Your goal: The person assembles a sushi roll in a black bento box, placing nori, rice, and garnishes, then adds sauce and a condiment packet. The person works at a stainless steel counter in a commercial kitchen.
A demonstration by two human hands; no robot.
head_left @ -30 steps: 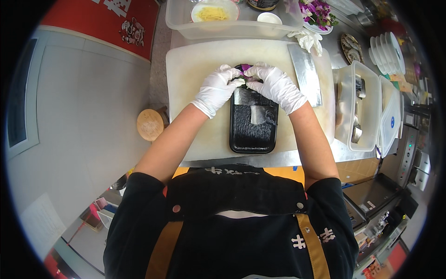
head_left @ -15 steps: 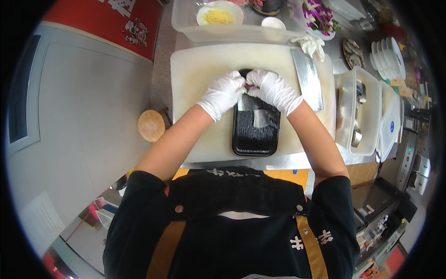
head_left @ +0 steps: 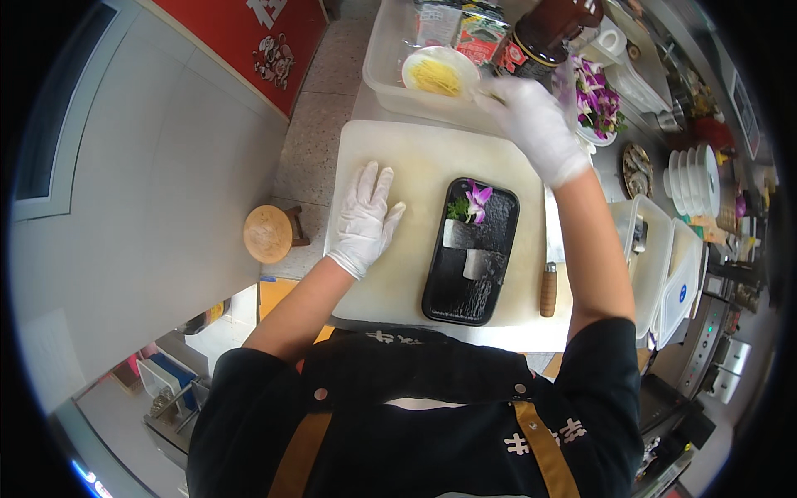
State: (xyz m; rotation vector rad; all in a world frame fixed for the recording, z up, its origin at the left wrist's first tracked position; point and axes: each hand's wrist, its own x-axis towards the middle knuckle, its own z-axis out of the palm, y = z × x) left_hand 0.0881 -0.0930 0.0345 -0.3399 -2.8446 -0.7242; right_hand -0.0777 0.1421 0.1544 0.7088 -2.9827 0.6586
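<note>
My left hand [head_left: 364, 216], in a white glove, lies on the pale cutting board [head_left: 390, 290] with its fingers stretched out and nothing in it. Right of it stands a black rectangular tray [head_left: 452, 305], slightly tilted on the board. In the tray's far end are a purple orchid [head_left: 479, 202] and a green herb sprig [head_left: 457, 209]. Nearer lie two pale, silvery-grey slices [head_left: 458, 235]. My gloved right hand [head_left: 535, 124] is raised over the near rim of a clear plastic bin [head_left: 394, 98]. Its fingers look pinched, with a small dark bit at the tips that I cannot make out.
The bin holds a bowl of yellow shreds [head_left: 436, 76], packets [head_left: 481, 37] and a dark brown bottle [head_left: 544, 37]. A knife [head_left: 548, 290] lies right of the tray, partly under my right arm. Further right are orchids [head_left: 598, 104], stacked white dishes [head_left: 689, 178] and another bin [head_left: 656, 228].
Both hands have left the tray: the left moved left onto the board, the right went up to the bin. The orchid and herb now show in the tray. The view has shifted.
</note>
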